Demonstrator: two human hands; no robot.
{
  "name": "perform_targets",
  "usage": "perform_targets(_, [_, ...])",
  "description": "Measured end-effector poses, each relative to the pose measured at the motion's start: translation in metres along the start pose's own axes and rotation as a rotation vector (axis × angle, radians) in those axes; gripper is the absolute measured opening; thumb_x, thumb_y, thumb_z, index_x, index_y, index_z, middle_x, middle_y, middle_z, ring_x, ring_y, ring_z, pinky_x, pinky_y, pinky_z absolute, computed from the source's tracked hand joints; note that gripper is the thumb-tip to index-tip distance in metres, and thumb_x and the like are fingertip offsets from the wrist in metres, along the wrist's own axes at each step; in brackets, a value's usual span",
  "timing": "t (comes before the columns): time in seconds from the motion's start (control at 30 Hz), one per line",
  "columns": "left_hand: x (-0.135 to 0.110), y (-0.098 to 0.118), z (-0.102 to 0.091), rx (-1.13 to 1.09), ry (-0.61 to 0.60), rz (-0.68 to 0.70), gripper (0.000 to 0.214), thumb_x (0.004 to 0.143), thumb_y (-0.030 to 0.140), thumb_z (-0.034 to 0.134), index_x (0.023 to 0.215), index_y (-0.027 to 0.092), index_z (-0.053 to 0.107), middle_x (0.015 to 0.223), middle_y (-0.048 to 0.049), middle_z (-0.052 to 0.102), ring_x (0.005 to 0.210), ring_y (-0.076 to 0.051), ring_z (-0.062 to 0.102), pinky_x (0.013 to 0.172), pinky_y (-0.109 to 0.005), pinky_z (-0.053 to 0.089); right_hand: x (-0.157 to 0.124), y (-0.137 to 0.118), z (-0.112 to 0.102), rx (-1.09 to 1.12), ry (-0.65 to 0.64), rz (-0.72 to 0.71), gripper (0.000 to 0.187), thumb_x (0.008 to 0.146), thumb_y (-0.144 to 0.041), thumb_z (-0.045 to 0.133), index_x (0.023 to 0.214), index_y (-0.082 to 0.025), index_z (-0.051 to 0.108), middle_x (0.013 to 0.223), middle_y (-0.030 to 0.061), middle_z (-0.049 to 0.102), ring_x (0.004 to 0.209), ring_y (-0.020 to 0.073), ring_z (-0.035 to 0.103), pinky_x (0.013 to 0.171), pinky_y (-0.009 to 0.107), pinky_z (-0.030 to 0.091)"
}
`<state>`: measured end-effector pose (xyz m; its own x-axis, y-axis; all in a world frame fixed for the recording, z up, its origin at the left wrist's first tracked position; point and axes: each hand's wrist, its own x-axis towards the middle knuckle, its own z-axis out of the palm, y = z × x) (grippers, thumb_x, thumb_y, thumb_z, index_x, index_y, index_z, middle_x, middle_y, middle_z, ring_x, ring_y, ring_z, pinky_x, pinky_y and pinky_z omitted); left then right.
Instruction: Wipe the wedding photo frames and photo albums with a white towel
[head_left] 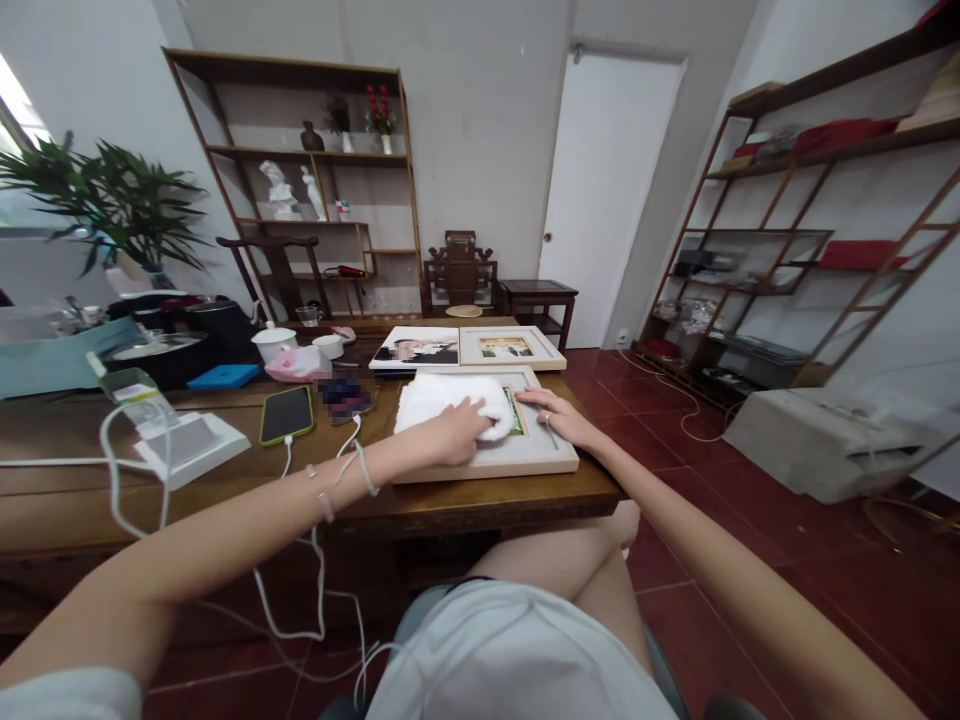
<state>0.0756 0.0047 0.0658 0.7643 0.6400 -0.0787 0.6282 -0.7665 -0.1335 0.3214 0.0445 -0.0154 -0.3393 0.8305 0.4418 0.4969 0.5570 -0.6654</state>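
On the wooden table in front of me lies a picture frame (pixel 555 458) with a pale wood rim, a light grey mat and a small green picture partly covered. A white towel (pixel 431 398) is spread over its left and middle part. My left hand (pixel 459 432) presses on the towel with bent fingers, bunching its right edge over the small picture. Resting on the right side of the frame is my right hand (pixel 559 415), fingers stretched out and holding nothing.
Behind lie another light-wood frame (pixel 551 352) and a photo panel (pixel 390 347). To the left are a phone (pixel 287 415) on a white cable, a pixelated dark item, a blue box (pixel 223 376) and a white lidded cup (pixel 274 342). The table's right edge is close by.
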Motion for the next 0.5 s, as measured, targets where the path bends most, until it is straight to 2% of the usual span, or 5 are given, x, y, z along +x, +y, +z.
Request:
perform_targets(0.13, [0.043, -0.038, 0.018, 0.002, 0.121, -0.149, 0.054, 0.073, 0.002, 0.040, 0.126, 0.015, 0.043, 0.147, -0.0168, 0.018, 0.135, -0.033, 0.015, 0.102, -0.052, 0.027, 0.000, -0.001, -0.002, -0.008, -0.018, -0.004, 0.056, 0.063, -0.010, 0.044, 0.115, -0.023, 0.060, 0.128, 0.0039, 0.054, 0.129, 0.0243, 0.035, 0.109, 0.047, 0.023])
perform_targets(0.23, [0.058, -0.048, 0.015, 0.019, 0.135, -0.170, 0.055, 0.072, -0.001, 0.038, 0.125, 0.013, 0.044, 0.148, -0.0168, 0.016, 0.135, -0.033, 0.013, 0.103, -0.053, 0.024, 0.000, -0.003, -0.004, -0.008, -0.031, -0.016, 0.055, 0.063, -0.012, 0.045, 0.115, -0.023, 0.060, 0.129, 0.0042, 0.054, 0.129, 0.0251, 0.035, 0.109, 0.047, 0.022])
perform_targets(0.3, [0.057, -0.043, 0.007, 0.024, 0.076, -0.135, 0.056, 0.069, -0.003, 0.038, 0.122, 0.015, 0.048, 0.146, -0.0157, 0.023, 0.134, -0.032, 0.019, 0.101, -0.051, 0.028, -0.001, -0.004, -0.004, -0.001, -0.027, -0.011, 0.055, 0.063, -0.012, 0.045, 0.115, -0.024, 0.060, 0.128, 0.0037, 0.054, 0.129, 0.0252, 0.036, 0.109, 0.047, 0.022])
perform_targets(0.37, [0.046, -0.031, -0.005, 0.004, -0.031, -0.095, 0.053, 0.068, -0.003, 0.038, 0.115, 0.016, 0.054, 0.138, -0.0156, 0.039, 0.127, -0.030, 0.035, 0.094, -0.045, 0.037, -0.001, -0.004, -0.003, 0.007, -0.015, 0.002, 0.056, 0.063, -0.011, 0.045, 0.114, -0.025, 0.061, 0.128, 0.0026, 0.054, 0.128, 0.0250, 0.036, 0.109, 0.048, 0.023])
perform_targets(0.5, [0.006, 0.004, -0.034, -0.046, -0.194, 0.043, 0.038, 0.069, 0.001, 0.040, 0.098, 0.015, 0.061, 0.101, -0.0122, 0.064, 0.094, -0.024, 0.059, 0.076, -0.032, 0.046, -0.001, -0.003, -0.001, 0.009, -0.001, -0.009, 0.057, 0.062, -0.009, 0.044, 0.113, -0.026, 0.062, 0.126, 0.0015, 0.056, 0.128, 0.0250, 0.037, 0.108, 0.049, 0.024])
